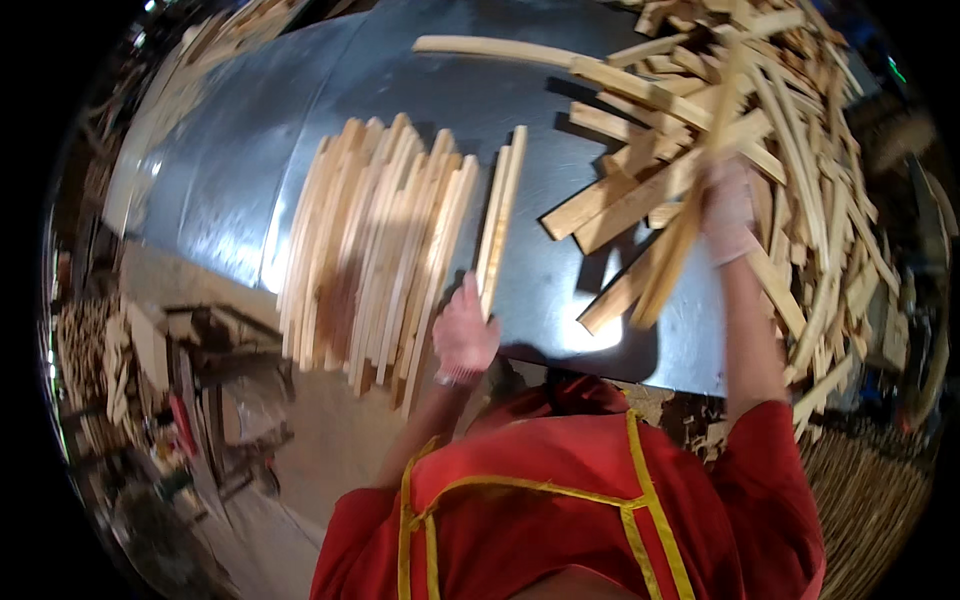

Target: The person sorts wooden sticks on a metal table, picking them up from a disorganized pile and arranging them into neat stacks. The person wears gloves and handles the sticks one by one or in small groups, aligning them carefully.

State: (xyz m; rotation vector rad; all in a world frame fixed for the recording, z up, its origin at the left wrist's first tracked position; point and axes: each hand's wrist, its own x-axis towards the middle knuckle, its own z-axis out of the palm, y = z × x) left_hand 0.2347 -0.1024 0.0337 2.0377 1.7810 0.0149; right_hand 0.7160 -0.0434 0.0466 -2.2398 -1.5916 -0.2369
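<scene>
My left hand (464,335) rested, fingers together, on the near end of two slats (499,215) running near-to-far on the desk (560,290); my right hand (727,212), farther right, gripped a blurred stick (690,215).

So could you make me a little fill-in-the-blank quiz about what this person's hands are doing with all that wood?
1. The right hand lifts a slat from the loose ____ of wood.
2. The left hand touches the near end of two slats lying ____ the neat row.
3. The wood lies on a grey ____ table.

Missing words: pile; beside; metal
</scene>
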